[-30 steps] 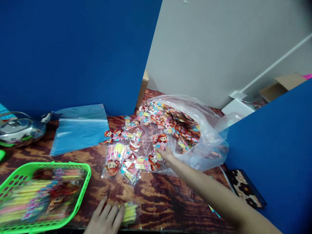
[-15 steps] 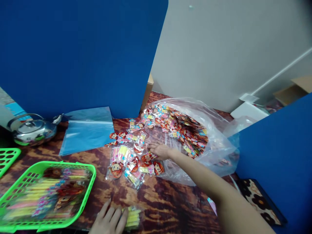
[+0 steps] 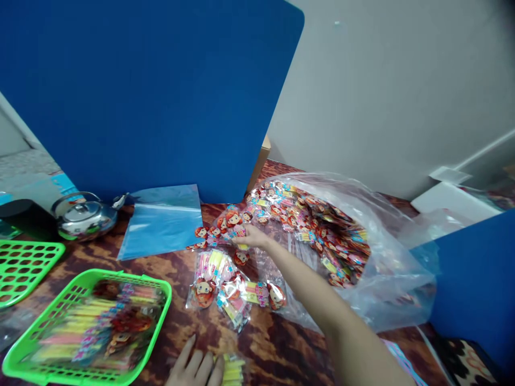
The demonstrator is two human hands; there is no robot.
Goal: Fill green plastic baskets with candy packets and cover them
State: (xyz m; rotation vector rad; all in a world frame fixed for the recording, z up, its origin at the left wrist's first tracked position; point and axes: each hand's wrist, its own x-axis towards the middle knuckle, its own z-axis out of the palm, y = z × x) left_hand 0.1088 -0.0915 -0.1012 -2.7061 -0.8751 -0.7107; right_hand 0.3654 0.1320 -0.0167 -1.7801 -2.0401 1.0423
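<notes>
My right hand (image 3: 249, 236) is closed on small clear packets printed with red-haired cartoon figures, at the left edge of a big clear plastic bag (image 3: 386, 268) full of similar packets. Several loose packets (image 3: 205, 289) lie on the brown patterned table in front of it. Near the bottom edge my left hand (image 3: 197, 367) rests with fingers apart, touching a packet of yellow sticks (image 3: 233, 370). A green basket (image 3: 161, 321) at the lower left holds larger packets of yellow and pink sticks.
A blue plastic pouch (image 3: 164, 225) lies behind the basket, beside a metal kettle (image 3: 86, 217). Blue partitions (image 3: 153, 96) stand at the back and right. A second green basket (image 3: 32, 268) is at the left edge. A floral tray (image 3: 466, 362) sits at the lower right.
The view has shifted, so things appear farther right and lower. My right hand has moved left and away from me, and now holds packets. My left hand stays by the yellow packet.
</notes>
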